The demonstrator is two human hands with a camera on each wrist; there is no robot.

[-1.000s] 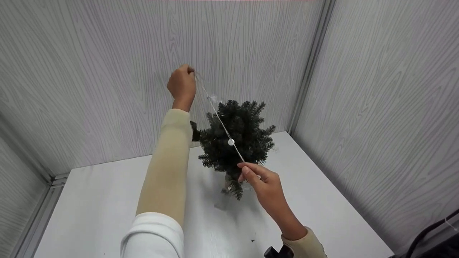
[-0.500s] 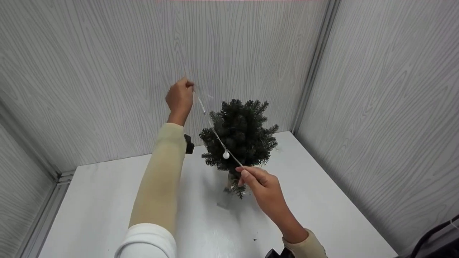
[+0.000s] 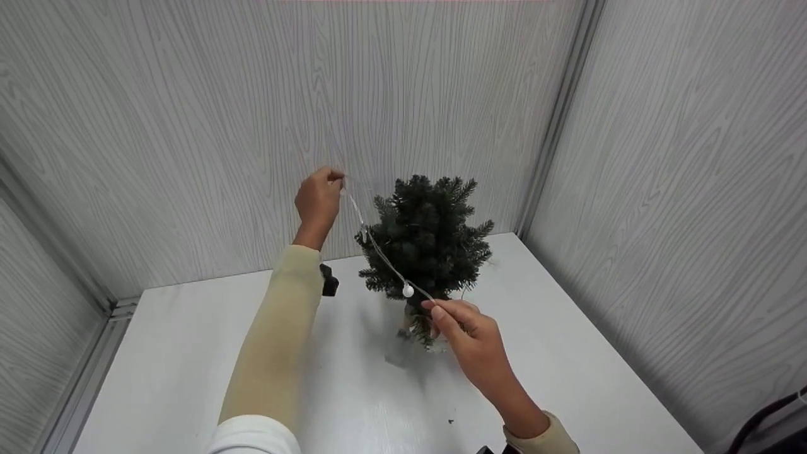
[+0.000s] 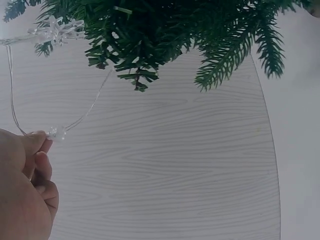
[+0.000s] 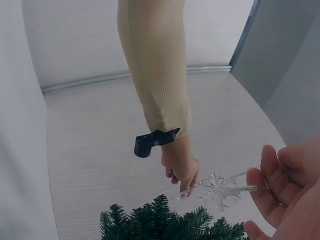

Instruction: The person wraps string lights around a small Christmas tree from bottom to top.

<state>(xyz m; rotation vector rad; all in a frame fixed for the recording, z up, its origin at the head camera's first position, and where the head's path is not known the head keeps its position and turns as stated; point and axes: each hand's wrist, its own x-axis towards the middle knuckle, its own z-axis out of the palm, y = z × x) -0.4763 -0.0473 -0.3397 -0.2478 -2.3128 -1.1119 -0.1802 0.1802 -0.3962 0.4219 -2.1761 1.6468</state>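
A small artificial Christmas tree [image 3: 429, 239] stands on the white table. Left of its top, my left hand [image 3: 317, 203] pinches a clear string of lights [image 3: 386, 257] between thumb and finger. The string runs slightly slack across the tree's front to my right hand [image 3: 474, 343], whose thumb and fingers pinch it low before the branches. A snowflake ornament [image 5: 218, 190], clear and many-pointed, hangs on the string beside the right fingers in the right wrist view. Close to the left fingertips is a small clear piece [image 4: 57, 132]. The tree's base is partly hidden by the right hand.
Wood-grain panels [image 3: 239, 126] close off the back and sides of the white table [image 3: 189, 353]. A dark cable [image 3: 766, 416] curves at the lower right. One tiny dark bit [image 3: 451, 421] lies near the front of the table.
My left hand has come down from higher up, and the stretch of string between the hands has gone from taut to sagging. The right hand keeps its pinch, nearly in place.
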